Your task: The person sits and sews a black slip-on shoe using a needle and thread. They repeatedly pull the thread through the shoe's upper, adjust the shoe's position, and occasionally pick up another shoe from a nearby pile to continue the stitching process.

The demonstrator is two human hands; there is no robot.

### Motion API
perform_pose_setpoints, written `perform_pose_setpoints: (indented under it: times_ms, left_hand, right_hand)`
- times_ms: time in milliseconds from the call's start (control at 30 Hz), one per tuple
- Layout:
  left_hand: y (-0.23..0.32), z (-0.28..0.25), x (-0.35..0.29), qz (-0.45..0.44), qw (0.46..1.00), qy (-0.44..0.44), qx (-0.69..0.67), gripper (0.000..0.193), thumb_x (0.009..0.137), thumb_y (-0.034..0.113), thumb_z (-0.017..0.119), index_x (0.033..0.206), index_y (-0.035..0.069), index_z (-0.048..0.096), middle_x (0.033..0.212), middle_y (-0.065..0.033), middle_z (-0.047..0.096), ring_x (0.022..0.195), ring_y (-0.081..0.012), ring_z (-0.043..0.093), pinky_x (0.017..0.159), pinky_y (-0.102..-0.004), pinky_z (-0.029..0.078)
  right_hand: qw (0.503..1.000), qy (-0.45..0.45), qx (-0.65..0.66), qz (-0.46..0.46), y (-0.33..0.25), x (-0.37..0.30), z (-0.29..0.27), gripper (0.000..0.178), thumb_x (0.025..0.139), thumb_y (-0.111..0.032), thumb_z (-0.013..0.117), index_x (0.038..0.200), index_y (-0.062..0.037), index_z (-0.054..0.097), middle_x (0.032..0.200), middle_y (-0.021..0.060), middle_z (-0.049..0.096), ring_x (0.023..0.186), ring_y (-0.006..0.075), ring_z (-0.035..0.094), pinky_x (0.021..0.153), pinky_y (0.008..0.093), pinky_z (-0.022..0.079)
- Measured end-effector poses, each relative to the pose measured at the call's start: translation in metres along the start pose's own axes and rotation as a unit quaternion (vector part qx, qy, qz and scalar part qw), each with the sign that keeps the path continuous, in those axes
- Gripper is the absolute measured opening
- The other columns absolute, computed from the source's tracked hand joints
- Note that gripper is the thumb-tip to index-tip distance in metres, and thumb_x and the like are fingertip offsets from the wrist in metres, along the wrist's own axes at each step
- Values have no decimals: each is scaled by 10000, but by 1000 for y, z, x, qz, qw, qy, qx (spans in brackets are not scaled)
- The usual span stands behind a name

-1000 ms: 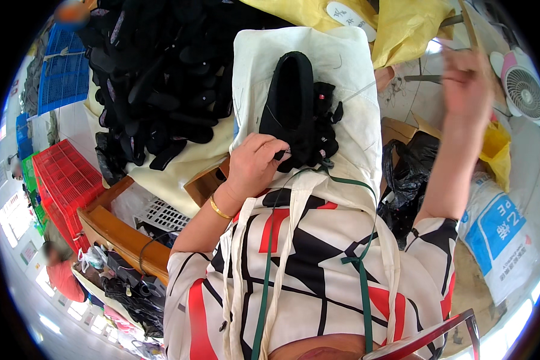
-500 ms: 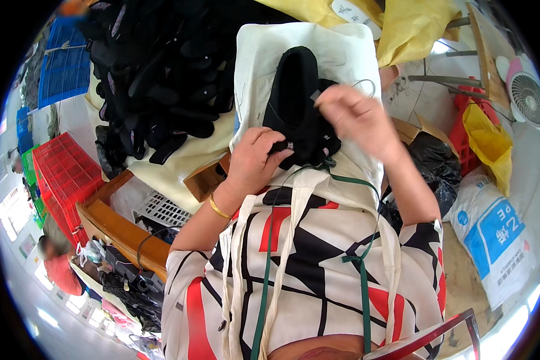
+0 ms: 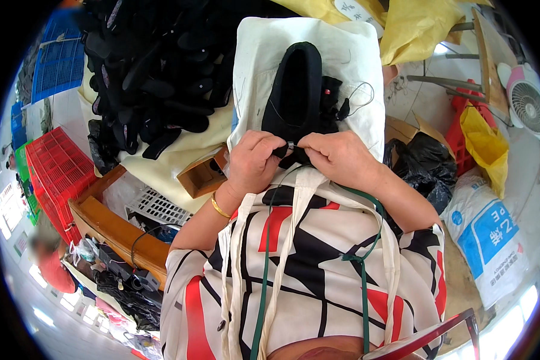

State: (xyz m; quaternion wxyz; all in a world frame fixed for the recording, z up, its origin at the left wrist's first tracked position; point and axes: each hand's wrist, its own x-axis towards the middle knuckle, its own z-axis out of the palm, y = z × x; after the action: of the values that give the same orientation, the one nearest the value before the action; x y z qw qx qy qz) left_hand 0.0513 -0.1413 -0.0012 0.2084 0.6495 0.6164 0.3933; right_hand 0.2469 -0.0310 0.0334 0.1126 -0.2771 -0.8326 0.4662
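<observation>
A black cloth shoe [image 3: 274,113] lies on a white cloth [image 3: 255,51] over my lap, its opening facing up and its near end toward me. My left hand [image 3: 253,157] pinches the dark fabric at that near end. Close beside it, my right hand [image 3: 341,157] has thumb and fingertips pressed together; what they hold is too small to make out. Between the two sets of fingertips shows a small shiny ornament [image 3: 290,145]. Right of the shoe sit a black fabric piece [image 3: 330,99] with a red spot and a small black bundle [image 3: 344,109] by a thin loop of thread.
A large heap of black shoes [image 3: 156,66] lies at the far left. Nearer are an open cardboard box [image 3: 201,175], a wooden drawer edge [image 3: 117,219] and red crates [image 3: 60,174]. On the right are a black plastic bag [image 3: 423,171], a white sack [image 3: 489,240] and a fan [image 3: 529,102].
My right hand has come down and left from beside the shoe's opening to its near end, next to my left hand. The small black bundle and thread loop right of the shoe are now uncovered.
</observation>
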Motion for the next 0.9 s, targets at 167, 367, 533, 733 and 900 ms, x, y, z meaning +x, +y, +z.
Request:
perform_pose_setpoints:
  times_ms: [167, 367, 533, 733, 900]
  left_hand:
    - [0, -1, 1, 2, 1000, 5, -1, 329, 623, -102, 698, 906, 63, 663, 857, -80, 656, 770, -278, 626, 646, -359, 523]
    - [1, -1, 1, 7, 1000, 7, 3, 342, 605, -104, 690, 900, 67, 661, 860, -75, 656, 761, -278, 624, 645, -361, 523]
    - [0, -3, 3, 51, 997, -1, 63, 377, 551, -62, 690, 896, 88, 662, 800, -56, 609, 695, -261, 598, 590, -349, 500]
    - [1, -7, 5, 84, 991, -8, 108, 399, 515, -22, 692, 897, 90, 660, 741, -37, 550, 633, -237, 569, 530, -341, 470]
    - [3, -7, 6, 92, 988, -14, 120, 401, 520, -31, 689, 904, 81, 662, 793, -43, 599, 654, -231, 589, 560, -335, 494]
  right_hand:
    - [1000, -22, -10, 0, 0, 2, -3, 95, 851, -116, 610, 922, -70, 651, 698, 165, 641, 667, 369, 645, 609, 464, 524]
    - [1000, -30, -7, 0, -2, 3, -6, 86, 853, -118, 597, 907, -71, 645, 689, 168, 634, 669, 376, 641, 613, 475, 520]
    - [996, -67, -64, 13, -6, 6, -3, 61, 842, -104, 582, 871, -52, 598, 669, 159, 637, 660, 368, 652, 605, 476, 516]
    - [986, -111, -124, 16, -6, 8, 9, 137, 815, -75, 596, 924, -26, 530, 678, 145, 652, 669, 340, 674, 595, 457, 519]
    - [988, -77, -131, -18, 0, 10, 22, 115, 858, -81, 579, 901, -21, 491, 655, 129, 615, 614, 332, 640, 532, 436, 494]
